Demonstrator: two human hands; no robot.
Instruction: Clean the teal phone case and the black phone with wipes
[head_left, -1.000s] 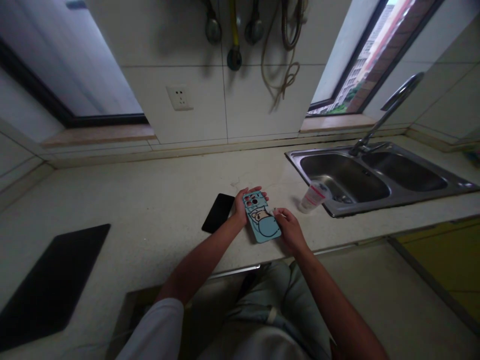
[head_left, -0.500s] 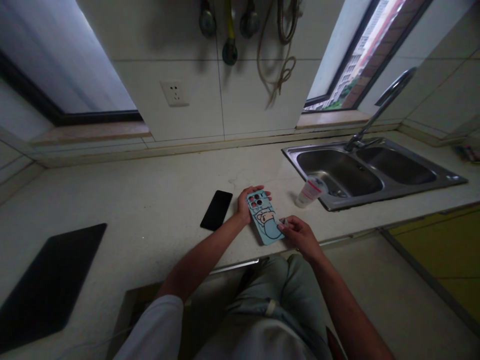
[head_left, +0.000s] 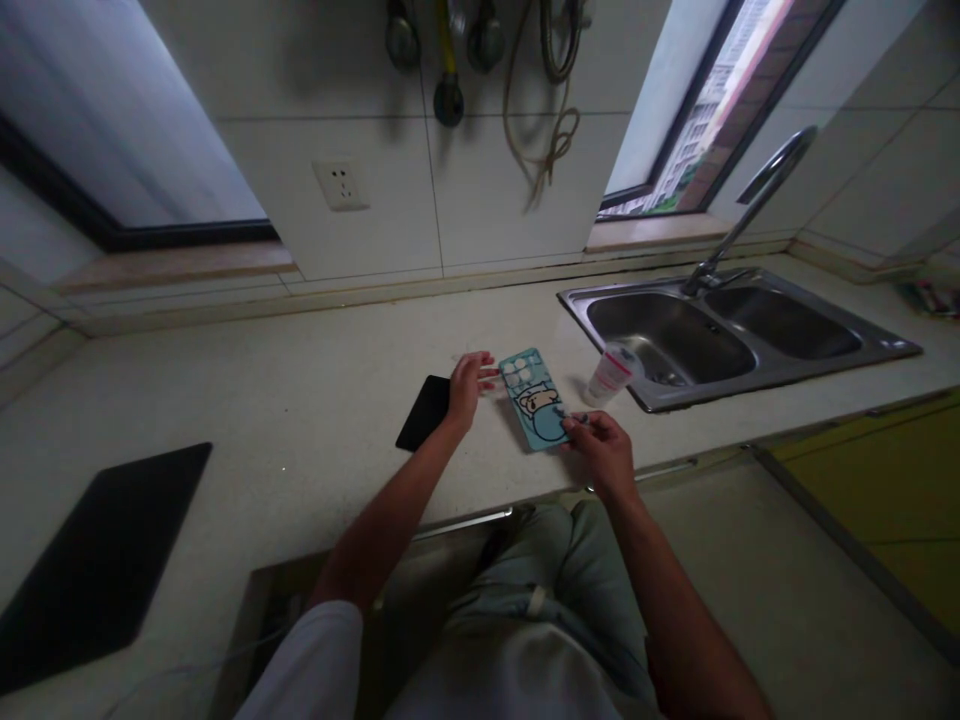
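The light blue phone case (head_left: 541, 425) with a cartoon figure on its back is held by its lower right side in my right hand (head_left: 606, 450), fingers closed. Pale counter shows through its camera holes. A small grey piece sticks out at my right fingertips, too small to name. My left hand (head_left: 465, 392) is off the case, its fingers spread just left of the case's upper end. Partly behind that hand, a black phone (head_left: 423, 412) lies flat on the counter.
A clear plastic cup (head_left: 611, 374) with a red band stands right of the case, beside the steel sink (head_left: 652, 402) with its tall faucet (head_left: 780, 170). On the left a large black flat panel (head_left: 105, 550) lies on the white counter (head_left: 300, 400). A wall socket (head_left: 341, 185) is behind.
My left hand has let go of the phone case and moved left, over part of the phone. My right hand has lifted the case slightly away from me.
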